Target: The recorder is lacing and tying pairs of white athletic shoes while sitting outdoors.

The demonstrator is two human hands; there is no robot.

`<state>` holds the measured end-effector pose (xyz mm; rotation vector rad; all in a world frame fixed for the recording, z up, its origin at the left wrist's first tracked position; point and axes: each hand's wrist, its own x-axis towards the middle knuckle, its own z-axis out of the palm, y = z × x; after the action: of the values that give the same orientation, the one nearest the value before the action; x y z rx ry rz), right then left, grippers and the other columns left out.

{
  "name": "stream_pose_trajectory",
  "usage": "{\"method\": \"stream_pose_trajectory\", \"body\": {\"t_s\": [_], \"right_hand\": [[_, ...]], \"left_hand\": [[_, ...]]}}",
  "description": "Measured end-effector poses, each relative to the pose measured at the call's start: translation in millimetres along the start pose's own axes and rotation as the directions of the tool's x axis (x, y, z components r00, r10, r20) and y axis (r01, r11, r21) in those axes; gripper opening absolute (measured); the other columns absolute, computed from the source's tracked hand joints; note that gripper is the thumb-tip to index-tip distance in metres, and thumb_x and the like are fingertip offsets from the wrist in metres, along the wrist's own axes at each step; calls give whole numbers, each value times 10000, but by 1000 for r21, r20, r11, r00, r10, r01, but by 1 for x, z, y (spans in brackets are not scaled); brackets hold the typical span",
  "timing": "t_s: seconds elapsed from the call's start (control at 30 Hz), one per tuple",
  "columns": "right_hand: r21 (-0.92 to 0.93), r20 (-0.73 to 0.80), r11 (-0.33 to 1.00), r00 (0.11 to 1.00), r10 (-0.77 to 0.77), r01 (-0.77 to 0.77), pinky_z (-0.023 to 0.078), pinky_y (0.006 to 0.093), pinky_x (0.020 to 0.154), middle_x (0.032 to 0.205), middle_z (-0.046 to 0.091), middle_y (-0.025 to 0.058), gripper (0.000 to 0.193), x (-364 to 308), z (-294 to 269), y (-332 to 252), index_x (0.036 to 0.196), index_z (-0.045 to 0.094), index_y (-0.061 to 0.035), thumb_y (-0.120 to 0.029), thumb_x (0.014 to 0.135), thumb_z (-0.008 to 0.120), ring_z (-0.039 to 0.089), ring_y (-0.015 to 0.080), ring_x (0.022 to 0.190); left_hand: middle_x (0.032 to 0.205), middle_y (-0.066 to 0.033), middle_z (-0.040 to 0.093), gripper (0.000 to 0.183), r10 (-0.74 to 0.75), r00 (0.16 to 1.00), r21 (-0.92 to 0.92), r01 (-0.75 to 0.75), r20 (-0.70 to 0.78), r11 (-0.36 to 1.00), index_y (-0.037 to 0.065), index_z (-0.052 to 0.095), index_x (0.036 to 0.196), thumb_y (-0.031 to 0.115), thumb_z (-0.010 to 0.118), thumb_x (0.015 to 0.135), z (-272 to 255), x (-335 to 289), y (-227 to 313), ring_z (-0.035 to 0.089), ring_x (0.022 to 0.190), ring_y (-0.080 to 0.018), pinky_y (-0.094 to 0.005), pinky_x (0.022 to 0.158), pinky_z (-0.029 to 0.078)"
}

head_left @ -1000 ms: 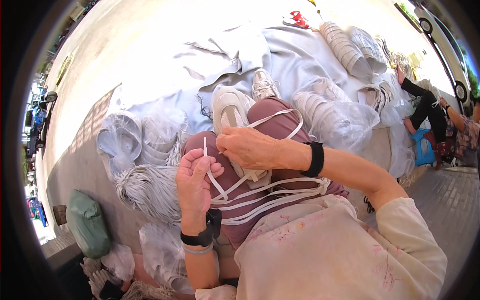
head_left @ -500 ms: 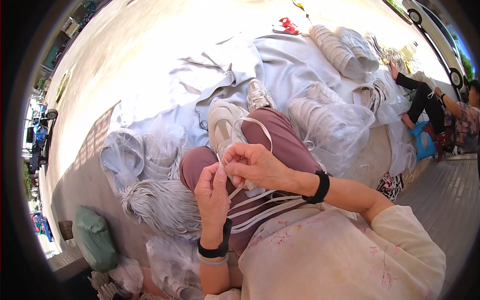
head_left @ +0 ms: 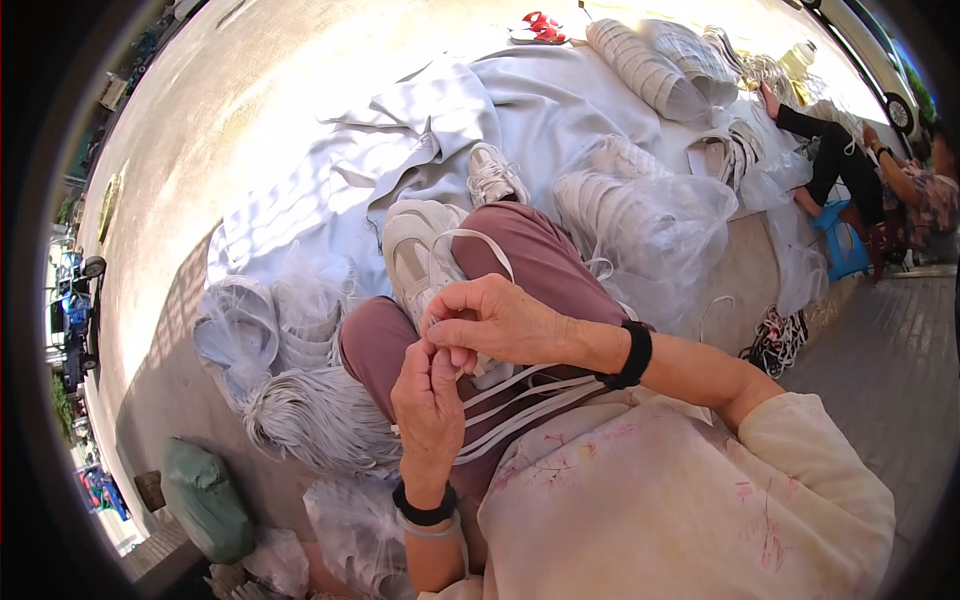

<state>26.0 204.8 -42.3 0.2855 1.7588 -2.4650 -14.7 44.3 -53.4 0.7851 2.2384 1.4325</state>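
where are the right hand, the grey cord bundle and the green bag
right hand [head_left: 513, 322]: head view, back of the hand
grey cord bundle [head_left: 318, 422]: head view, middle of its strands
green bag [head_left: 206, 500]: head view, middle of its side

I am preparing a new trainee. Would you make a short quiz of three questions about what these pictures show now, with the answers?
1. Multiple choice: what colour is the looped lace? A) red; B) black; C) white.

2. True or false: the left hand is held far apart from the right hand.

3. Fill in: the green bundle lies on the person's ____ side.

Key: 1. C. 2. False; the fingers are close together. 3. Left.
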Motion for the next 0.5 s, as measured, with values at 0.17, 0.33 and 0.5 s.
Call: {"method": "stream_pose_trajectory", "body": {"t_s": [0.17,0.33,0.5], "right_hand": [[-51,-23,998,999,-40,39,504,223,559,657,589,36,169,7,4,-4,892,619,31,-130,877,571,560,66,573],[-396,-152,887,936,-318,237,477,290,593,687,602,82,170,-1,-10,-7,885,622,28,-129,866,559,588,146,622],[-473,-175,880,973,-152,53,470,333,674,770,622,151,174,-13,-31,1,898,618,20,-126,849,537,608,255,731]], "left_hand": [[690,1,517,218,182,982,66,-185,52,981,27,542,969,206,421,999,-3,-4,-10,435,544,-28,-182,453,349],[600,37,352,197,-266,951,-497,156,-158,854,54,511,905,215,437,991,-55,-14,30,302,438,-33,-180,372,261],[661,4,313,225,-92,766,-553,-369,-636,747,-11,467,976,188,369,1010,-205,-66,68,265,443,-26,-156,337,263]]}}
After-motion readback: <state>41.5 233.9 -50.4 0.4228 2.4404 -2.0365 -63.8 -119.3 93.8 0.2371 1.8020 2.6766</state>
